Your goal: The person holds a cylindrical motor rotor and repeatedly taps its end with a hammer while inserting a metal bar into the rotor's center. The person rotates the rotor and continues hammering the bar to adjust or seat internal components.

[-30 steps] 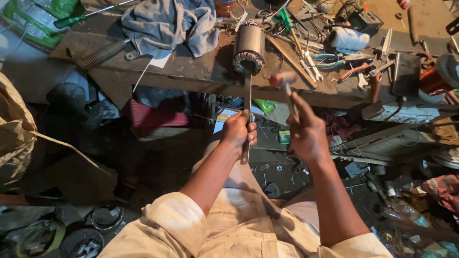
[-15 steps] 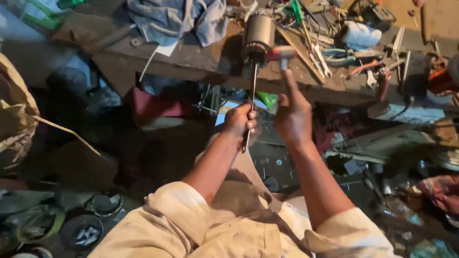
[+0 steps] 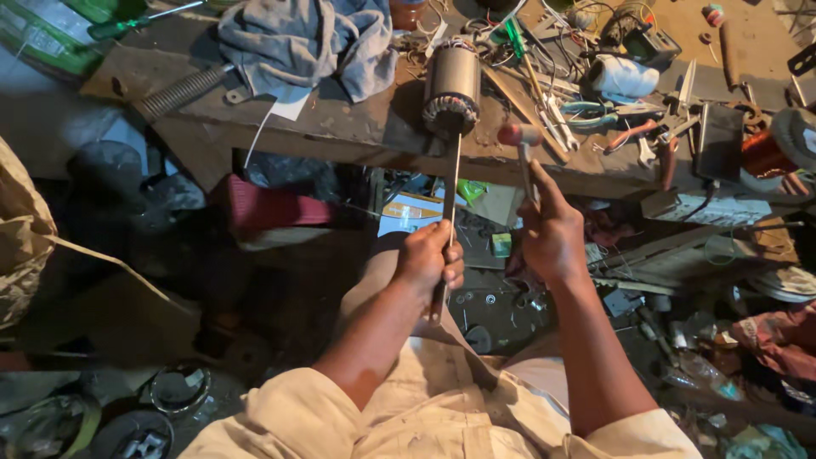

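Above left hand point(image 3: 432, 255), gripped rod point(image 3: 450, 183) meets motor stator point(image 3: 451, 89).

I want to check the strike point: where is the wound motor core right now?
In the head view the wound motor core lies at the wooden bench's front edge, upper centre, right of the grey cloth, with the left hand's metal rod reaching up to it.

Dim overall, warm light from top right hitting the worktop point(image 3: 357, 127). Deep shadow under it and along the left side. Mild glare on the metal cylinder point(image 3: 452, 85). Wide-angle bending at edges, corners soft, slight motion blur.
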